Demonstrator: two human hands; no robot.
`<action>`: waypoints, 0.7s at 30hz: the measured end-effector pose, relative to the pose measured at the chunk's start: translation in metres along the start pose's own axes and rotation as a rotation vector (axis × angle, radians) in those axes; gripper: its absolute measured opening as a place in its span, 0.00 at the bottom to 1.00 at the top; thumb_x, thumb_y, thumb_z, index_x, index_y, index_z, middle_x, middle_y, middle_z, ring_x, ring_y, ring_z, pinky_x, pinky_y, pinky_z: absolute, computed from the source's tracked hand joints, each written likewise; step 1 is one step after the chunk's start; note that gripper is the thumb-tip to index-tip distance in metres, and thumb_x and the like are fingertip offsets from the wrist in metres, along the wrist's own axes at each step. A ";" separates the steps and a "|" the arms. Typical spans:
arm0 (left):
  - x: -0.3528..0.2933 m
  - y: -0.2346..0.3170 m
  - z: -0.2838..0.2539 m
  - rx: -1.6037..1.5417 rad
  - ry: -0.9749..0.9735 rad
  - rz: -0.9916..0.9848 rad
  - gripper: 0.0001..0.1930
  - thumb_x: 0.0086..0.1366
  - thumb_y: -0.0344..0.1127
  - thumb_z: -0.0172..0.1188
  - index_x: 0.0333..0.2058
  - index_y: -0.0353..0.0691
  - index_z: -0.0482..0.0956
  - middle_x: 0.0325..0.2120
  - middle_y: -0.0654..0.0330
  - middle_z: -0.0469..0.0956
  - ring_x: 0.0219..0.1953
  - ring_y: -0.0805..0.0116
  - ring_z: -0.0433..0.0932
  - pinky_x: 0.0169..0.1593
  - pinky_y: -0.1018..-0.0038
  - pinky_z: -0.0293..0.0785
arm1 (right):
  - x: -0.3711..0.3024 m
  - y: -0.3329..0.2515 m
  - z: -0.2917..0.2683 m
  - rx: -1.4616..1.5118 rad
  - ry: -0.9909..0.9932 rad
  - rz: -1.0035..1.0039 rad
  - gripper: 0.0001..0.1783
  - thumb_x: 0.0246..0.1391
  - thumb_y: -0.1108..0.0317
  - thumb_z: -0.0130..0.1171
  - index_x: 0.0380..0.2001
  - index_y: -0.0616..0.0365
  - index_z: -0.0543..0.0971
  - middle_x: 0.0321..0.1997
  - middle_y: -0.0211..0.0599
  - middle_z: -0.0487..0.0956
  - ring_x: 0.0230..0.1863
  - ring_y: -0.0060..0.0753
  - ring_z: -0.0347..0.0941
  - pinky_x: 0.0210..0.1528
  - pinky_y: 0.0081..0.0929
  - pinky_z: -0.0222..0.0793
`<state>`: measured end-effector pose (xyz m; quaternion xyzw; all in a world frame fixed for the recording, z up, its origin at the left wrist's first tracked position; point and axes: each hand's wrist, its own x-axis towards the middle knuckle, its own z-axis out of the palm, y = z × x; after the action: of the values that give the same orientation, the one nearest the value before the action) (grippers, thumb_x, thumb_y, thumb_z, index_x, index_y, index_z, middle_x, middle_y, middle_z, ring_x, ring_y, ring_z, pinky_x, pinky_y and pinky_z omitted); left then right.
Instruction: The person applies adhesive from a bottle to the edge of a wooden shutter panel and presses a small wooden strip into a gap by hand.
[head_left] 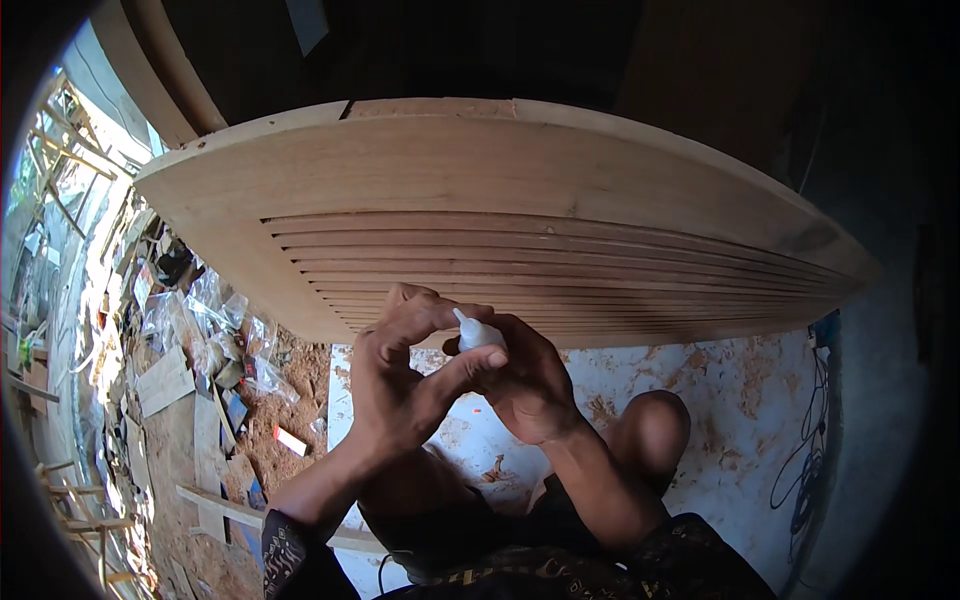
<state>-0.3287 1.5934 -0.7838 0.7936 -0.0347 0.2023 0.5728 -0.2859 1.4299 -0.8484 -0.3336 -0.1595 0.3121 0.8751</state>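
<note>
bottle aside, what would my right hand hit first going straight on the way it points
Most likely the left hand, which crosses that line close by, with the slatted wooden panel beyond; depth is hard to judge.

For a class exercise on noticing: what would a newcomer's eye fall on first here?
Most likely the large, pale wooden panel with slats, spanning the upper middle. Next, the small white bottle with a pointed nozzle, held near centre by the left hand and right hand. Then the crumpled clear plastic on the littered ground at left.
</note>
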 end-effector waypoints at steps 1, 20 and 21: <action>0.006 0.007 0.004 -0.010 -0.017 0.017 0.17 0.54 0.36 0.80 0.40 0.36 0.88 0.36 0.57 0.86 0.41 0.65 0.76 0.49 0.68 0.72 | -0.003 -0.008 0.002 -0.031 0.022 -0.024 0.27 0.63 0.64 0.68 0.59 0.67 0.71 0.52 0.43 0.79 0.51 0.35 0.80 0.52 0.35 0.80; 0.138 0.011 -0.012 0.739 0.392 0.819 0.12 0.55 0.27 0.73 0.39 0.42 0.87 0.38 0.59 0.83 0.49 0.54 0.79 0.56 0.59 0.72 | -0.001 -0.132 -0.008 0.067 0.357 -0.342 0.21 0.72 0.61 0.54 0.61 0.63 0.75 0.52 0.46 0.82 0.50 0.38 0.83 0.44 0.29 0.85; 0.140 0.011 -0.012 0.728 0.384 0.818 0.12 0.54 0.27 0.72 0.39 0.42 0.87 0.38 0.59 0.83 0.48 0.55 0.79 0.55 0.59 0.72 | 0.002 -0.136 -0.008 0.019 0.345 -0.363 0.21 0.72 0.62 0.55 0.61 0.62 0.74 0.52 0.46 0.82 0.49 0.38 0.83 0.44 0.29 0.84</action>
<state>-0.2071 1.6249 -0.7200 0.8106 -0.1624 0.5464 0.1343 -0.2208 1.3482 -0.7612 -0.3395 -0.0622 0.0899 0.9342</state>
